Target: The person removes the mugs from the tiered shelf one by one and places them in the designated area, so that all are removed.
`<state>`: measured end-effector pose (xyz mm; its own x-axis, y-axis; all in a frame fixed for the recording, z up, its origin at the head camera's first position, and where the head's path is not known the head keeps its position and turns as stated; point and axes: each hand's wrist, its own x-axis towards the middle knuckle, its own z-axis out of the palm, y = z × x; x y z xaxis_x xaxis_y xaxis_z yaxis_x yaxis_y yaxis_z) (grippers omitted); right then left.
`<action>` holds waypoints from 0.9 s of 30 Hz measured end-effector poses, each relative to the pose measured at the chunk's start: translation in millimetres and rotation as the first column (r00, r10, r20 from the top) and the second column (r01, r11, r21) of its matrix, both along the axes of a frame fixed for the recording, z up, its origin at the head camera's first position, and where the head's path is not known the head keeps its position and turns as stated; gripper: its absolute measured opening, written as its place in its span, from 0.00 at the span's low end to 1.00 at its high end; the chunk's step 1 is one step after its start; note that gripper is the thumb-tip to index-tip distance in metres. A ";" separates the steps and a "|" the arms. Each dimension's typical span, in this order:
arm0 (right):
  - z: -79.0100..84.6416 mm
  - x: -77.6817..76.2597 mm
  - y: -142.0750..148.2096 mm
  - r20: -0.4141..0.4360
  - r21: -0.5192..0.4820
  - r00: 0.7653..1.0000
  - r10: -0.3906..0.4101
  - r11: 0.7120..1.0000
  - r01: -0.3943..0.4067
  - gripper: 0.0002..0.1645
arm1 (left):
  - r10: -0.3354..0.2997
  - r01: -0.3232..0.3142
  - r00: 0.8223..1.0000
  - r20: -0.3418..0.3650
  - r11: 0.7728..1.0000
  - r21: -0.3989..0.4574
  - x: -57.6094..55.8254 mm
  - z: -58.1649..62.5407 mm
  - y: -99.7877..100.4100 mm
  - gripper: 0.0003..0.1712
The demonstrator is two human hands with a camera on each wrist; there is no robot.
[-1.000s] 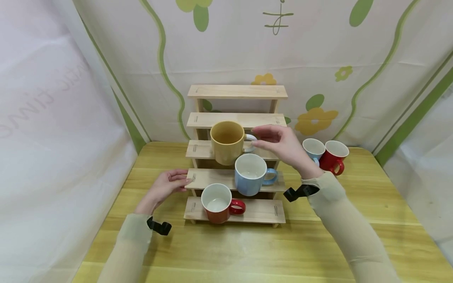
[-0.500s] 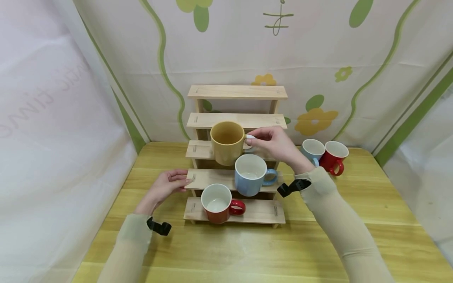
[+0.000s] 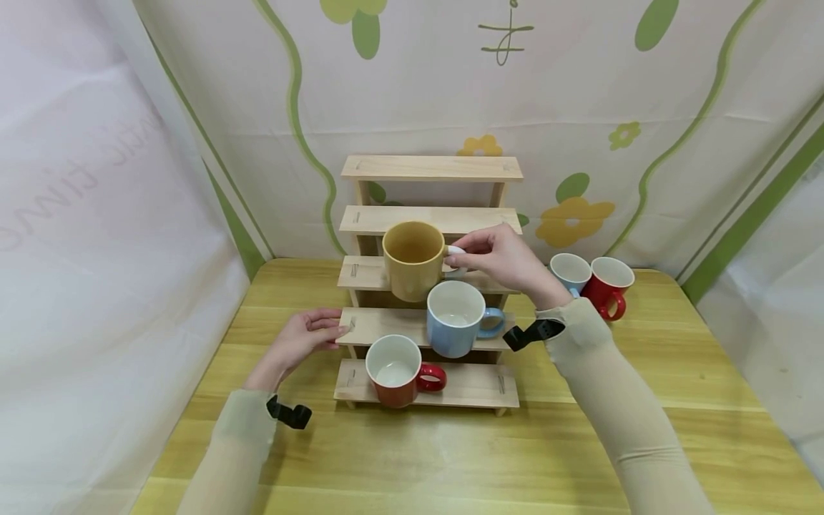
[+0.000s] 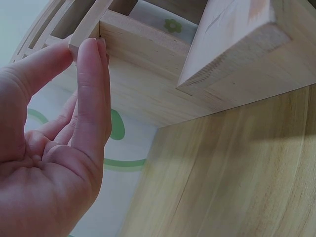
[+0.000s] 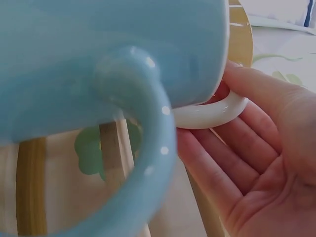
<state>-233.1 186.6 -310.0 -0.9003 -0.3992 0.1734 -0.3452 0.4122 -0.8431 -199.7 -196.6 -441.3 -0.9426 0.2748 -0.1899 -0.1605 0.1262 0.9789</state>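
A yellow mug (image 3: 413, 268) with a white handle (image 5: 212, 114) stands on the middle step of the tiered wooden shelf (image 3: 380, 325). Thumb and fingers of my right hand (image 3: 498, 261) pinch that handle. With thumb and fingertips my left hand (image 3: 299, 343) grips the left end of the second step from the bottom, seen close up in the left wrist view at the board's end (image 4: 89, 29). A light blue mug (image 3: 453, 322) sits on that same step, its handle to the right. On the lowest step stands a red mug (image 3: 394, 375) with a white inside.
Right of the shelf, another light blue mug (image 3: 569, 268) and another red mug (image 3: 605, 286) stand side by side on the wooden table (image 3: 412, 465). A printed cloth (image 3: 418, 86) hangs behind the shelf, with cloth at both sides too.
My right hand has moved slightly left and taken the yellow mug's white handle between thumb and fingers. The yellow mug and my left hand have stayed in place.
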 end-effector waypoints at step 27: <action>-20.4 -0.3 -4.4 -0.112 -0.206 0.991 -0.070 0.977 0.045 0.09 | -0.009 0.009 1.000 -0.001 1.000 -0.001 -1.1 -1.3 0.2 0.29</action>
